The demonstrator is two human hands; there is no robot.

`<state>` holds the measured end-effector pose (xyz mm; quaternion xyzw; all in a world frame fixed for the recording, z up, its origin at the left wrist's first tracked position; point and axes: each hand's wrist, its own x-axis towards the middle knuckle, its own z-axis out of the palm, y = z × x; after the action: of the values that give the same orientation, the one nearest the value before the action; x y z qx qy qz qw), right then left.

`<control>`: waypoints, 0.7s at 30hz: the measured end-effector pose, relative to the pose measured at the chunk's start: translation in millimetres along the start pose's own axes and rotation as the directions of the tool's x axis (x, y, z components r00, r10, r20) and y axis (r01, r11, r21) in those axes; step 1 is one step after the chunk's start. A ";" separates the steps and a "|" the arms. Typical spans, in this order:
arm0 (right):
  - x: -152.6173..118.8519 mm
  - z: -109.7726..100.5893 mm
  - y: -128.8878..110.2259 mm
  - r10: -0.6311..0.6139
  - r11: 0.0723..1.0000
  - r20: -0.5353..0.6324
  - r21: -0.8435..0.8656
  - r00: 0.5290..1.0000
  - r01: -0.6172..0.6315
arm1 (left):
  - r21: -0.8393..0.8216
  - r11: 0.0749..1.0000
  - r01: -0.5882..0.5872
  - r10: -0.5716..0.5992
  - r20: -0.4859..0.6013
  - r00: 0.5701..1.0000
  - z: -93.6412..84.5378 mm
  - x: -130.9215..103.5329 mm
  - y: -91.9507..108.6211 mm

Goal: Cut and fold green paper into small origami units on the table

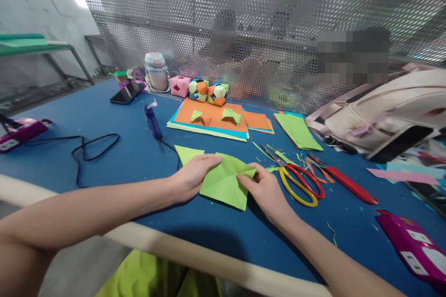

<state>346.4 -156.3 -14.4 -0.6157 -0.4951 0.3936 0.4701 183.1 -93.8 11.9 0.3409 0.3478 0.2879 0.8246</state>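
Note:
A creased square of light-green paper (226, 181) is held between my two hands just above the blue table. My left hand (195, 174) grips its left edge, thumb on top and fingers hidden beneath. At the right corner, my right hand (266, 188) pinches the paper between thumb and fingers. Another light-green piece of paper (187, 154) lies behind my left hand. Beyond my hands, two small folded green and orange pieces, one a green folded piece (231, 116), rest on a stack of coloured sheets (188, 107).
Yellow-and-red scissors (301, 185), red-handled pliers (351, 185) and paper scraps lie to the right. A blue glue gun (152, 121) with a black cord stands left. Behind are paper balls (218, 94), a bottle (156, 74), a phone (127, 93) and a beige backpack (386, 102).

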 end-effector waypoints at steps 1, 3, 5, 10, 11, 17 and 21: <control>0.3 -0.3 0.6 -0.003 1.000 0.002 -0.006 1.000 0.003 | 0.001 1.000 0.008 -0.008 0.001 1.000 0.9 -0.7 0.4; 0.3 -0.6 1.0 -0.019 0.999 0.007 -0.026 1.000 0.019 | 0.016 0.999 0.041 -0.041 0.017 0.999 3.3 -2.7 0.3; -1.5 -0.4 0.0 -0.119 0.989 0.013 -0.087 0.993 0.120 | 0.045 0.997 0.061 -0.063 0.042 0.997 5.5 -4.9 -1.3; -13.8 3.8 -7.9 -0.621 0.695 0.145 -0.353 0.770 0.627 | 0.056 0.998 0.014 -0.017 0.054 0.998 6.6 -8.4 -7.4; -16.6 5.1 -9.8 -0.673 0.619 0.191 -0.383 0.715 0.685 | 0.052 0.998 0.021 -0.023 0.036 0.999 6.2 -8.7 -8.0; -23.6 10.6 -13.4 -0.786 0.316 0.399 -0.398 0.473 0.861 | 0.052 0.991 0.119 -0.113 -0.106 0.988 10.3 -13.4 -8.1; -21.8 12.6 -10.8 -0.803 0.203 0.446 -0.420 0.396 0.884 | -0.021 0.986 0.168 -0.169 -0.099 0.981 17.5 -18.7 -7.3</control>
<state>327.5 -174.5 -6.7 -0.3296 -0.8737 -0.0698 0.3510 187.2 -117.9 22.6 0.2899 0.4147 0.2359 0.8296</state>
